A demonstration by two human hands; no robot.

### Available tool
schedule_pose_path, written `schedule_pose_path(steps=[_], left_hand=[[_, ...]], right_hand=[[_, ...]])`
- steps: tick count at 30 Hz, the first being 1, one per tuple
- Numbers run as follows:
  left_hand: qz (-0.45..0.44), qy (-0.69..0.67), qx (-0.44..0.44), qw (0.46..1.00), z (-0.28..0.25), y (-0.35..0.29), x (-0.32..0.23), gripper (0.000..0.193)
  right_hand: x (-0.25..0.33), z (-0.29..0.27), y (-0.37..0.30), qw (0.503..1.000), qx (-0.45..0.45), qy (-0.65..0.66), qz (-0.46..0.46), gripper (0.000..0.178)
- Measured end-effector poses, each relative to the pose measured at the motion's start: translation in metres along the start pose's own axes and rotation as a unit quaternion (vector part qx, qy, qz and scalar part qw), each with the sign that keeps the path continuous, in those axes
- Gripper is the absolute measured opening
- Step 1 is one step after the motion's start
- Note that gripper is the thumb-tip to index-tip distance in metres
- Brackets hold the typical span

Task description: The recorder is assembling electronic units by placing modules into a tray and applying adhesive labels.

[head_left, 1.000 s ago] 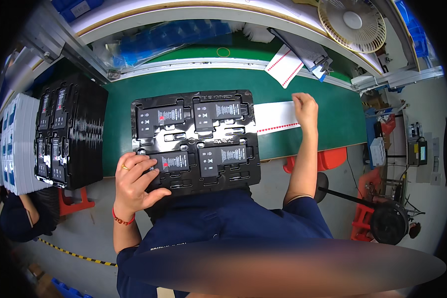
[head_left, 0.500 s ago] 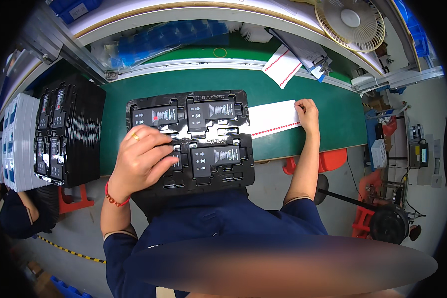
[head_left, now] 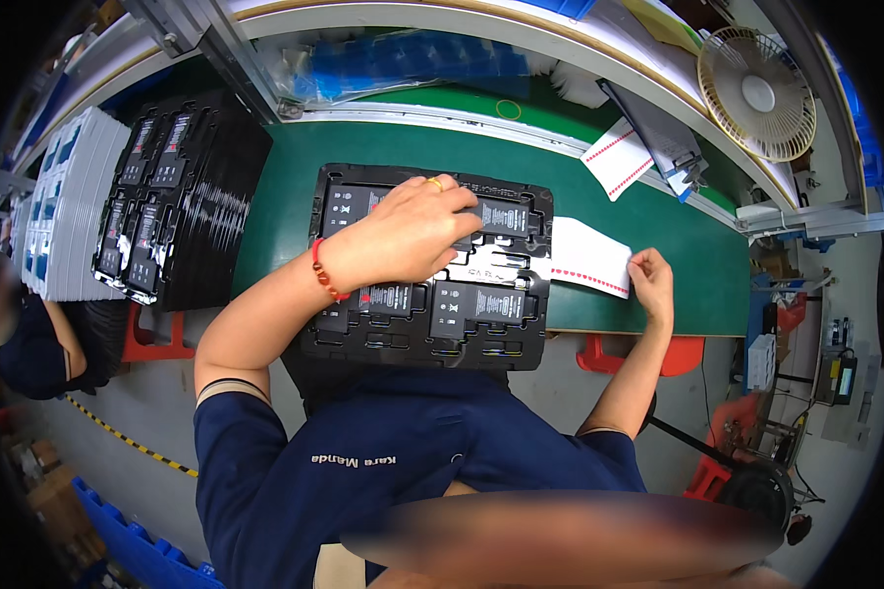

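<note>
A black molded tray lies at the table's near edge, with flat black phone batteries in its pockets. My left hand reaches across it, fingers bent and apart, tips over the upper right battery. The hand partly hides the upper left battery. A small red mark shows on the lower left battery; none is visible on the lower right battery. My right hand pinches the right end of a white sticker sheet with a row of red dots. Its left end meets the tray.
Tall stacks of black battery trays and white trays stand at the left. Toward the back right lie a clipboard and another red-dotted sheet. A fan is above them. Someone's arm shows far left.
My left hand has moved from the lower left battery to the upper right one. A red mark shows where it was. My right hand keeps holding the sheet. The whole view has shifted.
</note>
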State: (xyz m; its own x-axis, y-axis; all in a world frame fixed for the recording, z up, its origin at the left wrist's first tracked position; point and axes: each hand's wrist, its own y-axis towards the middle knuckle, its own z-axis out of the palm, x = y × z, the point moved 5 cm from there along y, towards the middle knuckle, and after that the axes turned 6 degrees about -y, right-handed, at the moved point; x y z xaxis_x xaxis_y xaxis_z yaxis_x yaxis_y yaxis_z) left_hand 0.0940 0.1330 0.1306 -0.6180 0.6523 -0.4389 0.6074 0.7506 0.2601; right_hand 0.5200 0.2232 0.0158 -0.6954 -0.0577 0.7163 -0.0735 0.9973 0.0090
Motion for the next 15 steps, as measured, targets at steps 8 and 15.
schedule_pose_path(steps=[8, 15], left_hand=[[0.004, 0.052, 0.011, 0.999, 0.012, 0.000, 0.007, 0.037], [0.053, 0.077, -0.043, 0.995, 0.012, -0.002, -0.004, 0.038]], right_hand=[[0.037, -0.014, -0.002, 0.991, -0.113, -0.041, -0.060, 0.007], [0.047, 0.013, -0.012, 0.990, -0.008, -0.093, -0.106, 0.010]])
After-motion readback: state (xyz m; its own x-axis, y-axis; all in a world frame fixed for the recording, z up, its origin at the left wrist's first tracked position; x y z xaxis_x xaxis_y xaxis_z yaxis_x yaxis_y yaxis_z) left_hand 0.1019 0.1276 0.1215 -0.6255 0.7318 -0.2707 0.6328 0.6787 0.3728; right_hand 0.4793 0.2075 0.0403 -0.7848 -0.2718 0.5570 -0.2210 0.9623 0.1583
